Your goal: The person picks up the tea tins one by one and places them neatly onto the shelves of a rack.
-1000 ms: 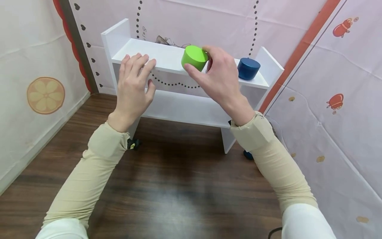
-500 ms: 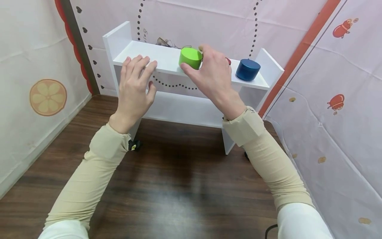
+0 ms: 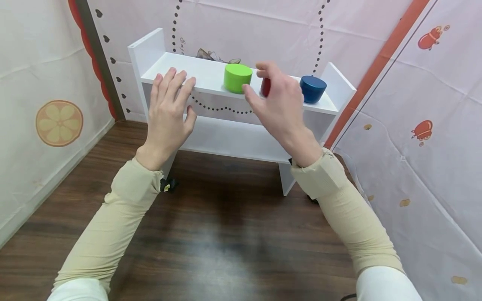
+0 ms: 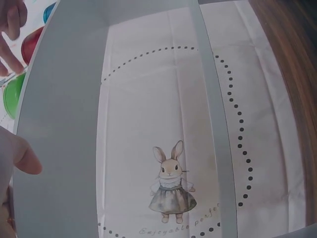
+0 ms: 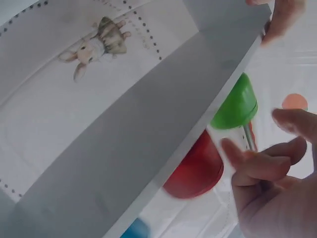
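A lime-green cylinder (image 3: 237, 78) stands upright on the top board of a white shelf unit (image 3: 177, 62). Just right of it is my right hand (image 3: 280, 104), fingers spread and holding nothing, with the thumb tip close to the cylinder's right side. Behind those fingers, a dark red round object (image 3: 265, 87) is mostly hidden; the right wrist view shows the red object (image 5: 198, 171) between the green and blue ones. Farther right stands a dark blue cylinder (image 3: 312, 89). My left hand (image 3: 167, 113) has its fingers extended at the top board's front edge, toward the left end.
White side panels (image 3: 148, 50) rise at both ends of the top board. A lower board (image 3: 229, 133) spans the unit beneath. Printed fabric walls (image 3: 406, 125) enclose the space on the left, back and right. Dark wooden floor (image 3: 218, 234) lies in front.
My right hand set the green cylinder down on the top board, let go of it and moved right, toward the red object. The left hand stayed in place.
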Demonstrator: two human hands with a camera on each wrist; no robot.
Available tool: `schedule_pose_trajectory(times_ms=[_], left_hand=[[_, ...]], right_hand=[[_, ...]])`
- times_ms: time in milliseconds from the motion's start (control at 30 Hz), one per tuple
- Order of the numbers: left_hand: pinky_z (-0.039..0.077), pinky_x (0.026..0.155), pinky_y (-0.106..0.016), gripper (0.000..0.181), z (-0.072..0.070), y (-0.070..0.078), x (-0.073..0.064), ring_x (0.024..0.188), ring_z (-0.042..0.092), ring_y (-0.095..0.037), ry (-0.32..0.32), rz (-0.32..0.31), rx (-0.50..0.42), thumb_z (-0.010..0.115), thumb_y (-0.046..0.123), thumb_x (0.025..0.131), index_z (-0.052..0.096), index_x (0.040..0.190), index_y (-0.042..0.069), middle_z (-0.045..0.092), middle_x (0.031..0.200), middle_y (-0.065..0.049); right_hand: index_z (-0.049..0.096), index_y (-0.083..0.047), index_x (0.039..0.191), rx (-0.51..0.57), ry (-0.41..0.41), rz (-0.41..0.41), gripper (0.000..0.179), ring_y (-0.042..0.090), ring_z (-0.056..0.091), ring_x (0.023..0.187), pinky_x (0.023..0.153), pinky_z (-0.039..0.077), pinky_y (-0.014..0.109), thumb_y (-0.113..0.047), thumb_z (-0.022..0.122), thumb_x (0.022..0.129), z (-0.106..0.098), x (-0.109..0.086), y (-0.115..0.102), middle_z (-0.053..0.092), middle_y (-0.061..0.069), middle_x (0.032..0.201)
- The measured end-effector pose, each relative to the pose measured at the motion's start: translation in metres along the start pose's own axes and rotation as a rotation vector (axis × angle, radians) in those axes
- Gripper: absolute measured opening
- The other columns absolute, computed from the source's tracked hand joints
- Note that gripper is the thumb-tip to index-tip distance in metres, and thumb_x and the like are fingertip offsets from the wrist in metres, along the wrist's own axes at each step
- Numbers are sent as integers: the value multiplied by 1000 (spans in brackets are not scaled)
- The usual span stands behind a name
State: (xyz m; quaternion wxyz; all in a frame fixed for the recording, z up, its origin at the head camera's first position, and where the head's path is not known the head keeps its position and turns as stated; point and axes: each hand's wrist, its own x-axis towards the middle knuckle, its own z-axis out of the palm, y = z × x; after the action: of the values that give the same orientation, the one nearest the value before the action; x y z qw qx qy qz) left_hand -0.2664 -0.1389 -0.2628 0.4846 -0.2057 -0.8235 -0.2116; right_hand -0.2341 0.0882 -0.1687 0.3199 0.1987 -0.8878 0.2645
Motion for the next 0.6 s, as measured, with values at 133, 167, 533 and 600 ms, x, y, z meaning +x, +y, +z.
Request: schedule_pose_trajectory(times_ms=[133,167,533,600], left_hand=[[9,124,-42,55,1,-1,-3,145,28,-31,0,21,31,52,2,83,48,138,6,45,145,-18],[8,124,-43,56,1,-1,-5,146,27,-31,-1,25,36,52,3,83,47,139,6,44,147,-18],[27,109,-57,56,18,-11,-62,138,33,-38,67,103,-73,55,26,80,52,132,7,41,147,-21],[29,108,-57,56,22,-17,-76,136,37,-39,-8,89,-66,55,28,81,52,131,4,45,143,-22]], right_hand=[[61,-1,114,131,139,-114,33,17,61,76,64,42,19,-22,63,90,-10,-21,22,72,13,98],[61,0,113,141,159,-119,32,15,58,69,59,40,18,-22,63,90,-13,-28,28,72,12,95],[68,-1,97,-74,72,119,23,19,57,54,53,42,21,-23,63,90,-20,-117,123,72,13,76],[69,-4,96,-148,2,192,23,24,63,62,58,49,32,-25,62,91,-19,-132,141,73,12,78]])
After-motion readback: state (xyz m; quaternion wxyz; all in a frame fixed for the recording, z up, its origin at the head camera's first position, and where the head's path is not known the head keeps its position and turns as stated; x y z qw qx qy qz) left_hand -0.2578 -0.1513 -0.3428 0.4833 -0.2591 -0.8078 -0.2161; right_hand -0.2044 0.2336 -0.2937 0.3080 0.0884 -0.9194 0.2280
